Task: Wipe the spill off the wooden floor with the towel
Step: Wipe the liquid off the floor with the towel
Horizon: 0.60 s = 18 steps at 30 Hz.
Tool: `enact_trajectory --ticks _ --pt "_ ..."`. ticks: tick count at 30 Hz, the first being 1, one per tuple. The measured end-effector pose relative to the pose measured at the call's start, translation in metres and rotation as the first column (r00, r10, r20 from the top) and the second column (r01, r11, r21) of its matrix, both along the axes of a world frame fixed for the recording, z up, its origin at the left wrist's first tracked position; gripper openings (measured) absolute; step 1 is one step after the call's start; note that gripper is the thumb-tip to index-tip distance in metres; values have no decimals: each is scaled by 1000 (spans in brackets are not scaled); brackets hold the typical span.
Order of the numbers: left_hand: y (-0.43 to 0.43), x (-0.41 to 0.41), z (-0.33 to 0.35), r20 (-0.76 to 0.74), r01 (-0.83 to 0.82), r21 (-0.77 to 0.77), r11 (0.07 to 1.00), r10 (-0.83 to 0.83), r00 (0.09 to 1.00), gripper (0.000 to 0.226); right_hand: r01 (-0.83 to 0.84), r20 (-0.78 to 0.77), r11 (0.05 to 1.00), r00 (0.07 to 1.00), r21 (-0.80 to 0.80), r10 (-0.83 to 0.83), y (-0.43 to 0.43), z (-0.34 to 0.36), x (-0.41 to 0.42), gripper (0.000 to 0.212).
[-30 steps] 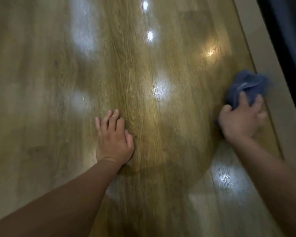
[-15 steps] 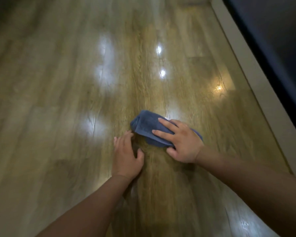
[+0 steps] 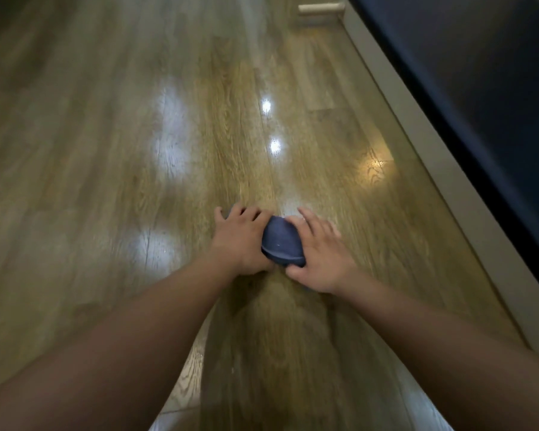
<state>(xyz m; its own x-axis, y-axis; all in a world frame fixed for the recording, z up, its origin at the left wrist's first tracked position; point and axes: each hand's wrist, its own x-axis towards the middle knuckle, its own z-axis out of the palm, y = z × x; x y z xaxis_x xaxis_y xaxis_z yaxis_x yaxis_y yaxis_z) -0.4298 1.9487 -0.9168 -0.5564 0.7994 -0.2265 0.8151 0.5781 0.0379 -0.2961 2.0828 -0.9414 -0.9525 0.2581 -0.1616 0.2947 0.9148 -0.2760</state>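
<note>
A bunched blue towel (image 3: 282, 244) lies on the wooden floor (image 3: 106, 181) in the middle of the view. My left hand (image 3: 241, 241) presses on its left side and my right hand (image 3: 319, 255) on its right side, both gripping it with fingers spread. Only the towel's middle shows between the hands. Bright light reflections shine on the glossy boards ahead; I cannot make out a distinct spill.
A pale skirting strip (image 3: 442, 169) runs diagonally along the right, with a dark surface (image 3: 495, 88) beyond it. A pale low bar (image 3: 321, 9) lies at the far top. Open floor stretches to the left and ahead.
My right hand swept the towel from the far right to the centre. My left hand, flat on the floor before, has come onto the towel, so both hands now hold it.
</note>
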Motion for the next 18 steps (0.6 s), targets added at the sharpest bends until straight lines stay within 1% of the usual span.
enact_trajectory --ticks 1,3,8,9,11,13,15,16,17,18 --pt "-2 5 -3 11 -24 2 1000 24 1000 101 56 17 998 998 15 -57 -3 -3 4 92" --pt "-6 13 -6 14 -52 4 999 52 999 97 69 19 998 997 15 -69 -4 -4 9 92" --pt "-29 42 6 -84 2 -53 999 -6 996 102 -84 5 995 996 -51 84 -2 4 31 91" --pt "-39 54 5 -85 22 -19 1000 -23 996 102 -125 -3 990 992 -62 125 -6 5 42 91" --pt "-63 84 -3 -50 59 135 989 -53 997 95 -196 -28 978 980 -66 195 -23 4 73 91" --pt "-91 121 -14 -2 55 290 955 -57 998 87 -216 -68 973 975 -84 210 -44 1 111 91" --pt "-116 159 -26 38 19 400 916 -37 999 82 -220 -150 971 967 -93 205 -67 -5 150 88" --pt "-128 178 -33 36 13 437 899 -31 999 77 -232 -194 969 958 -80 213 -78 -9 166 83" --pt "-137 194 -41 9 22 468 883 -30 1000 66 -252 -236 967 943 -49 234 -87 -14 180 72" --pt "-144 206 -48 -40 48 489 871 -33 999 51 -271 -278 963 925 1 260 -93 -20 191 56"
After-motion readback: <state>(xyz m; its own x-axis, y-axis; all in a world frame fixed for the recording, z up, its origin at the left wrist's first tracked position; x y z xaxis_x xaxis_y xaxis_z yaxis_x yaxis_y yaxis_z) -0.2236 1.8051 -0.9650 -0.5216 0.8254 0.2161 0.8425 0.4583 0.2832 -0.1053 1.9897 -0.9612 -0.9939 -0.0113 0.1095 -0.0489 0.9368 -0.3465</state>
